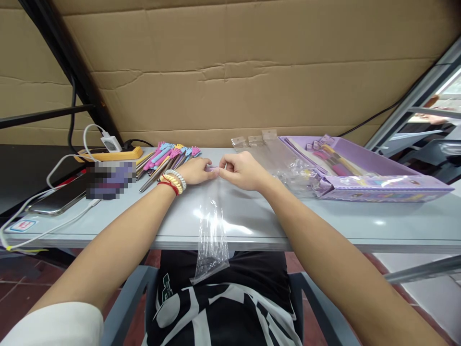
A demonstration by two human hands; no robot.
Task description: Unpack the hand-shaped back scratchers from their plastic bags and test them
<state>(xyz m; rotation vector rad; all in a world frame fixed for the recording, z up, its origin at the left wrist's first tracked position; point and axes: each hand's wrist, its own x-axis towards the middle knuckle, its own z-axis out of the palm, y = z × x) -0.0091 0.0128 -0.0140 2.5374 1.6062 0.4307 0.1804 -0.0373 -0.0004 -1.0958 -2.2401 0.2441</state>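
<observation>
A long clear plastic bag [212,230] hangs from between my hands, over the table's front edge, down toward my lap. My left hand [198,171], with bracelets at the wrist, is closed on its top end. Close beside it, my right hand [242,171] pinches the same end, fingertips nearly touching the left thumb. A small purple strip shows between the fingers. Left of my left hand lies a pile of pens [163,161] with pink, blue and yellow tops. More clear bags [273,158] lie to the right of my right hand.
At the right stands an open purple box [382,188] with packed pens inside. A phone [61,197], white cables and a yellow power strip [118,154] lie at the left. A cardboard wall [230,72] rises behind the table [252,221].
</observation>
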